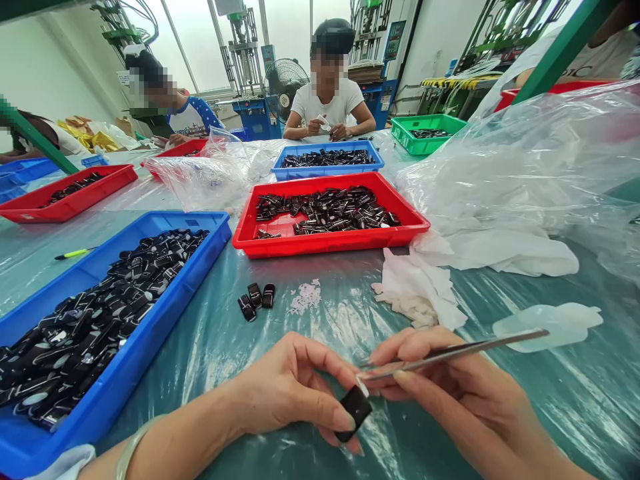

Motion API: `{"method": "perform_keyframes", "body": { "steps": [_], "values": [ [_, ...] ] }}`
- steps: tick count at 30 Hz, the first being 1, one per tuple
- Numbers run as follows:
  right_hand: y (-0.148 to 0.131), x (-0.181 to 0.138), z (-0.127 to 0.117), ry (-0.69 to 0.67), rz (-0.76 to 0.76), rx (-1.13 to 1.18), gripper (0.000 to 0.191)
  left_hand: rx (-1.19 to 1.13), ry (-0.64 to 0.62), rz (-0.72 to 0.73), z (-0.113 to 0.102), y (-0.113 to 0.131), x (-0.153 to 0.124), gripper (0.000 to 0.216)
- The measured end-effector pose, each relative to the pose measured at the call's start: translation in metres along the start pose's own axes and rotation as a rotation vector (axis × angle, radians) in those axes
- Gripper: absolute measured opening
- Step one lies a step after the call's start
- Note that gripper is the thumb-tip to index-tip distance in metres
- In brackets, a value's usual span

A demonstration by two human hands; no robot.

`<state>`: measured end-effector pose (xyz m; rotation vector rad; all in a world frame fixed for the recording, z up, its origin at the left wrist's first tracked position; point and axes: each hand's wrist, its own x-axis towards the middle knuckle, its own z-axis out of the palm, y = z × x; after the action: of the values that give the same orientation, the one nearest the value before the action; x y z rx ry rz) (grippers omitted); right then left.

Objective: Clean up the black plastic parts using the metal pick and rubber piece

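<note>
Between the thumb and fingers of my left hand (300, 390) is a small glossy black plastic part (354, 412), held tilted. My right hand (450, 393) grips a pair of metal tweezers (465, 350), whose tips meet the upper edge of the black part. A small white bit (362, 385) shows at the tips. Beyond my left hand, three similar black parts (255, 296) lie on the plastic-covered table (200, 373), beside a little heap of white scraps (306, 297).
A blue tray (165, 340) of black parts stands at left, a red tray (330, 250) ahead. White cloths (420, 287), a translucent pouch (550, 327) and clear plastic sheeting (525, 173) lie at right. Across the table, a co-worker (327, 100) sits behind another blue tray (327, 173).
</note>
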<state>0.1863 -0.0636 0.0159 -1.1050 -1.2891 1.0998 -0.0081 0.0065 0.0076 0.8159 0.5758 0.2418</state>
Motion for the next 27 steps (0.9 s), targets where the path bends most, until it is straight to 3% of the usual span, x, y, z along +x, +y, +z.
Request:
{"method": "perform_keyframes", "body": {
  "steps": [2,5,10,14,27],
  "values": [
    [0.0,0.002,-0.006,-0.025,0.011,-0.144,0.01,0.033,0.036,-0.025,0.002,0.0,0.001,0.024],
    [-0.004,0.006,-0.014,0.116,0.068,-0.26,0.013,0.055,0.109,-0.033,0.005,0.002,0.003,0.028],
    [-0.007,0.011,-0.014,0.227,0.202,0.025,0.014,0.037,0.179,-0.028,0.006,-0.001,0.005,0.033],
    [-0.002,0.011,-0.009,0.267,0.249,0.108,0.014,0.079,0.174,-0.025,0.006,-0.003,0.005,0.036],
    [0.008,0.012,-0.003,0.178,0.334,0.147,0.021,0.157,0.205,-0.056,0.011,-0.005,0.004,0.04]
  ]
}}
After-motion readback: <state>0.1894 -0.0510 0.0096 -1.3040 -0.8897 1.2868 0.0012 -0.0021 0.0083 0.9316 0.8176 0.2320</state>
